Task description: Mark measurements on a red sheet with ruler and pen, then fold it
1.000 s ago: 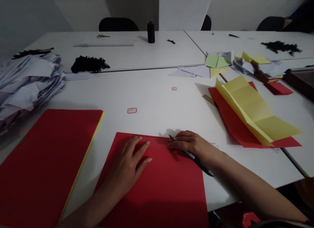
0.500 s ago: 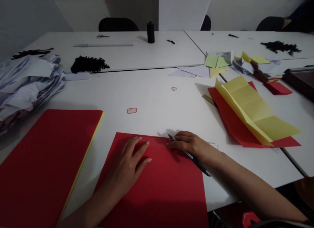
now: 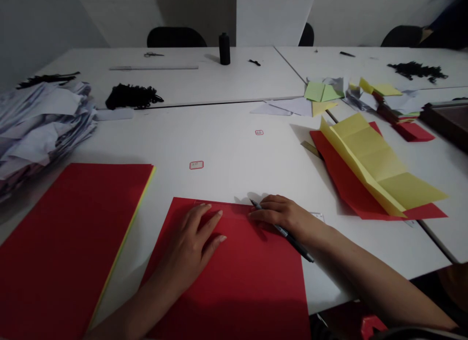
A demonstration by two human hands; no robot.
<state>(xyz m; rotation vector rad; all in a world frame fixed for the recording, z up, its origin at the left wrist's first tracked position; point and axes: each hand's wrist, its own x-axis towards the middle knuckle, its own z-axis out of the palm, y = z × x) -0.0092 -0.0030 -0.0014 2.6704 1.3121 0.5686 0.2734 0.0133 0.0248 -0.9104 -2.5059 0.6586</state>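
The red sheet (image 3: pixel 234 267) lies flat on the white table (image 3: pixel 226 145), near edge toward the person, far edge running between the two hands. Compared with a second ago it sits in the same place; no shift, no lift at the corners.

Left hand (image 3: pixel 192 245): flat, palm down, fingers spread on the upper left part of the sheet, pressing it to the table. Unchanged over the last second.

Right hand (image 3: pixel 283 215): curled over the far edge of the sheet, pinching a dark pen (image 3: pixel 288 235). The pen tip rests at the far edge, just beyond the fingertips. The only change: the pen's rear end has swung slightly inward and the hand has crept a little to the left along the edge. Judgement: a slow stroke or mark along the far edge is under way, with the sheet held steady; very little travel so far.

Surroundings: a stack of red sheets (image 3: pixel 69 242) with a yellow edge showing, just left of the working sheet. A creased yellow sheet (image 3: pixel 376 167) lies over red paper to the right, well apart. A heap of white paper (image 3: pixel 40 125) is far left; a dark bottle (image 3: pixel 224 48) and black tangled material (image 3: pixel 131 96) sit on the far table.
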